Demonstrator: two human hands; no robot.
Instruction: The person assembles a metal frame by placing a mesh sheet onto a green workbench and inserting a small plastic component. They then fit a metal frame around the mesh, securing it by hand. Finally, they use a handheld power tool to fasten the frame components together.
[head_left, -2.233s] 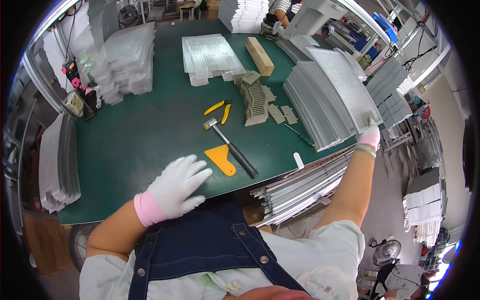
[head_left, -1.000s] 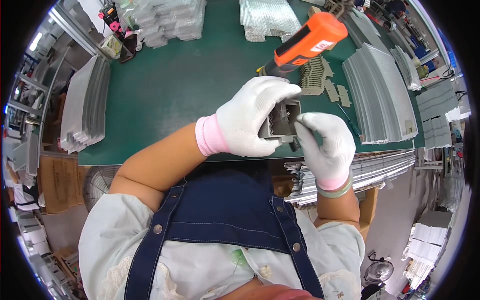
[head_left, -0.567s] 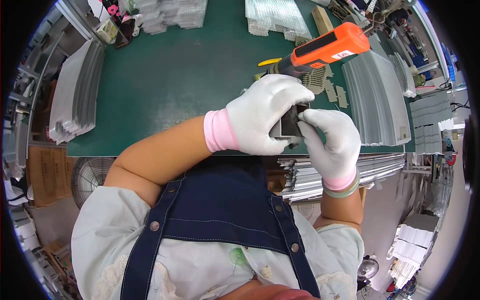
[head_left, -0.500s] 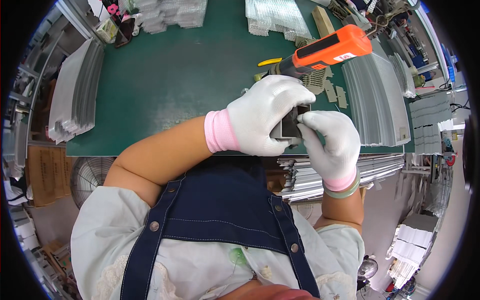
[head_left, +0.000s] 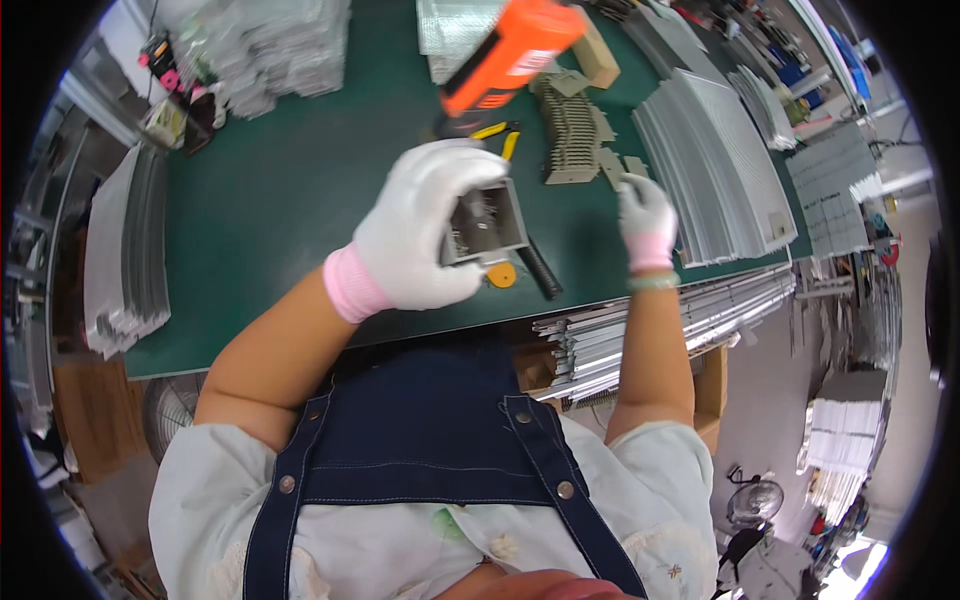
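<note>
My left hand point(head_left: 420, 220), in a white glove with a pink cuff, grips a small open grey box point(head_left: 510, 215) by its side, fingers along its far wall. Small metal pieces, perhaps screws, show inside. My right hand point(head_left: 648, 215), gloved too, is stretched out over the right side of the table. Its fingers are drawn together beside a small flat beige plate point(head_left: 610, 166); whatever they hold is hidden. Just beyond the left hand hangs an orange and black power screwdriver point(head_left: 515, 60), blurred. Yellow-handled pliers point(head_left: 510, 146) lie behind the box.
A row of beige plates point(head_left: 570, 130) stands on the green table point(head_left: 270, 250), near a wooden block point(head_left: 597, 55). Grey panels point(head_left: 710, 165) are stacked at right, more panels point(head_left: 130, 250) at left. A black-handled tool point(head_left: 545, 272) and a yellow disc point(head_left: 500, 275) lie near the box.
My right hand has left the box and moved right to the beige plates. The left hand with the box and the screwdriver appear farther left. The view has shifted.
</note>
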